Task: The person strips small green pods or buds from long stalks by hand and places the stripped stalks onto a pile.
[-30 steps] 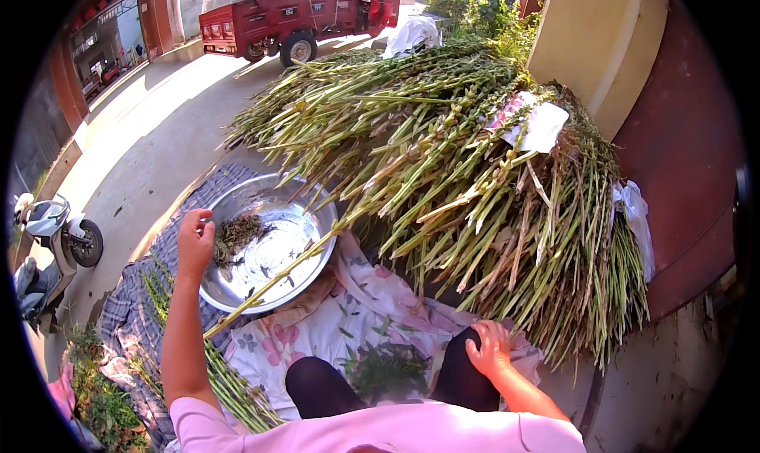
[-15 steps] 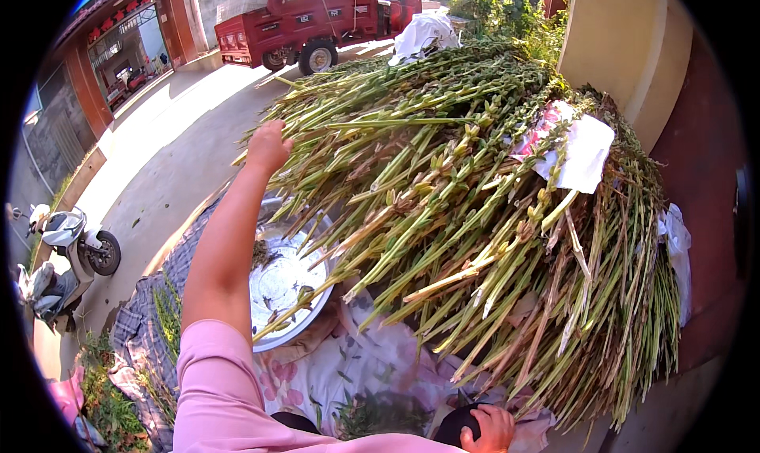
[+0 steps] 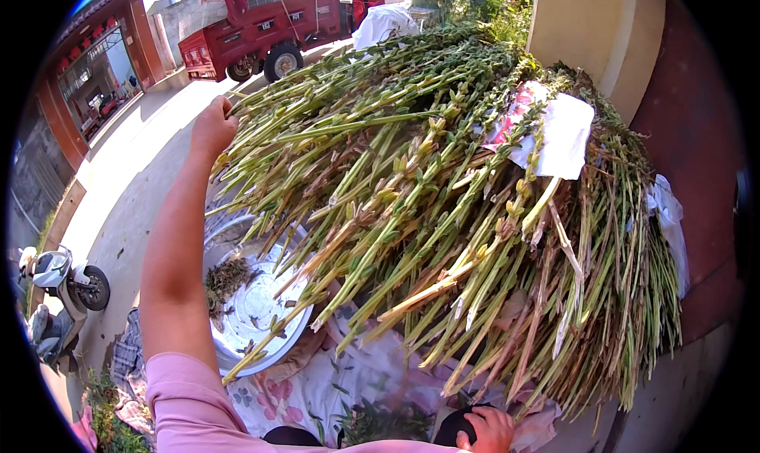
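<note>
A big heap of cut sesame stalks [image 3: 412, 192], green to brown with pods along them, fills the middle and right. My left arm reaches far to the heap's left edge, where my left hand [image 3: 214, 128] is closed around the end of a stalk; the fingertips are partly hidden. My right hand [image 3: 489, 429] rests on my dark-clad knee at the lower edge, fingers bent over it and holding nothing. Under the near stalk ends stands a wide metal basin [image 3: 273, 346] with dry plant bits [image 3: 228, 283] inside, partly covered by my left forearm and the stalks.
A flowered cloth [image 3: 277, 401] with loose leaves lies below the basin. White plastic bags [image 3: 384, 27] and a white-and-pink sheet [image 3: 566, 136] lie on the heap. Beyond are a red three-wheeled truck [image 3: 269, 25], a scooter [image 3: 59, 287] and a yellow pillar [image 3: 586, 33].
My left hand has moved left and outward along the heap's far edge. The view has shifted right, so the scene sits further left. My right hand stays on the knee.
</note>
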